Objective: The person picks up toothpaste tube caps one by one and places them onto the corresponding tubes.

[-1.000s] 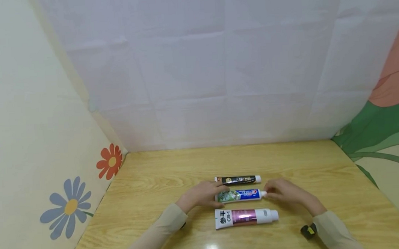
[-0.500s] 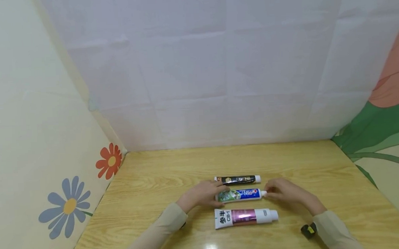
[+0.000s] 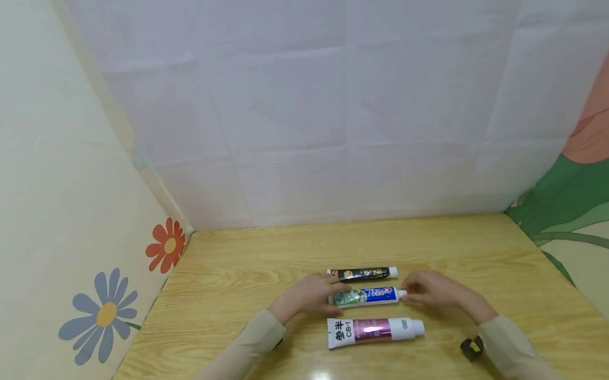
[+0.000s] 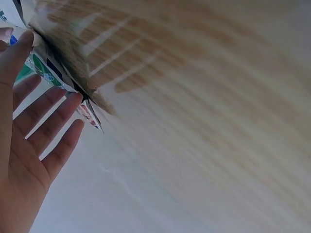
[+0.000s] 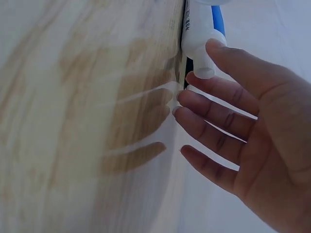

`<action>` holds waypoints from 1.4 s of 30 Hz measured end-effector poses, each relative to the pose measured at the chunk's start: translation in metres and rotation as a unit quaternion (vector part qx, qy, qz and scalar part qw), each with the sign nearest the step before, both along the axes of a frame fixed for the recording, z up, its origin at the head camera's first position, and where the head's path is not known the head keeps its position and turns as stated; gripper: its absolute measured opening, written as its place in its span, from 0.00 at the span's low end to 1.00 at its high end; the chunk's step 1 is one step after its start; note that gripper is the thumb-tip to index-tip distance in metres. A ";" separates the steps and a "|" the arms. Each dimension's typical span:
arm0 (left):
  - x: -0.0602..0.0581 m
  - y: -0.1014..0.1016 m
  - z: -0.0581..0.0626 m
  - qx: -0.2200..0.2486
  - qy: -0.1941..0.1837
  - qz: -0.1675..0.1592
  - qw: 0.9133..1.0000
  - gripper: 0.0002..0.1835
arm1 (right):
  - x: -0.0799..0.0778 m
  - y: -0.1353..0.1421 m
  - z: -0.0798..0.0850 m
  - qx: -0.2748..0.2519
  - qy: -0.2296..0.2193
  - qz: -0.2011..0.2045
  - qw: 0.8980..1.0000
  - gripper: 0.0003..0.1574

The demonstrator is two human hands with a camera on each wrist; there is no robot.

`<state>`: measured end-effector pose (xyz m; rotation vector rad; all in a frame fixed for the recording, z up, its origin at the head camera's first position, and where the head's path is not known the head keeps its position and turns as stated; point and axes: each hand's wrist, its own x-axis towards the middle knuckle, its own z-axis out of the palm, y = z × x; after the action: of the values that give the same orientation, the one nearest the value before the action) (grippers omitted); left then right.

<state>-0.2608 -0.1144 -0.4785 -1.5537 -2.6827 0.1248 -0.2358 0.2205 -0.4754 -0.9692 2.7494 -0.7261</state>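
Note:
A blue, green and white toothpaste tube (image 3: 374, 296) lies crosswise on the table as the middle one of three. My left hand (image 3: 310, 296) holds its flat end, thumb at the near edge and fingers over the far side; in the left wrist view the hand's (image 4: 36, 131) other fingers are spread. At the opposite end, my right hand (image 3: 434, 289) pinches the white cap (image 5: 203, 65) between thumb and index finger. The right hand's (image 5: 262, 126) remaining fingers are loosely bent beside it. My left hand covers part of the tube's printed end.
Beyond the middle tube lies a black toothpaste tube (image 3: 366, 274) with a white cap. Nearer to me is a larger pink and white toothpaste tube (image 3: 374, 330). All lie on a wood-grain table (image 3: 255, 244), backed by a white cloth (image 3: 291, 127) and flanked by painted walls.
My right hand and wrist have shifted very slightly, and the middle tube's printed face looks a little turned. Both hands stay at the same ends, and the other tubes lie as before.

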 end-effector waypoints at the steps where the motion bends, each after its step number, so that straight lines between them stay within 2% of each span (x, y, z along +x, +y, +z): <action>1: 0.000 0.000 0.000 0.001 0.000 -0.001 1.000 0.34 | 0.000 -0.001 0.001 -0.001 0.009 0.006 1.000 0.16; 5: 0.000 -0.001 0.001 0.010 0.003 -0.006 1.000 0.33 | -0.001 -0.004 0.004 -0.012 0.032 0.028 0.999 0.20; 9: 0.001 -0.001 0.003 0.022 0.011 -0.011 1.000 0.32 | -0.002 -0.005 0.009 -0.018 0.046 0.037 0.998 0.18; 17: -0.002 0.000 0.011 0.024 0.057 -0.008 0.998 0.31 | -0.007 -0.012 0.021 0.005 0.080 0.049 0.996 0.19; 21: -0.005 0.001 0.014 0.027 0.075 -0.008 0.997 0.32 | -0.011 -0.017 0.029 0.011 0.128 0.061 0.990 0.18; 25: -0.008 0.001 0.016 0.052 0.096 -0.013 0.994 0.33 | -0.013 -0.021 0.036 0.028 0.183 0.070 0.980 0.19; 29: -0.011 0.000 0.020 0.081 0.116 -0.021 0.990 0.34 | -0.013 -0.024 0.041 0.040 0.215 0.062 0.974 0.22; 36: -0.015 -0.001 0.029 0.116 0.171 -0.026 0.978 0.37 | -0.012 -0.027 0.047 0.048 0.226 0.034 0.972 0.29; 42: -0.018 -0.002 0.041 0.129 0.200 -0.016 0.971 0.38 | -0.014 -0.028 0.052 0.047 0.243 0.027 0.968 0.36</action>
<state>-0.2786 -0.1163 -0.4380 -1.3278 -2.2587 0.0737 -0.2495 0.1928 -0.4237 -1.3482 3.1092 -0.3789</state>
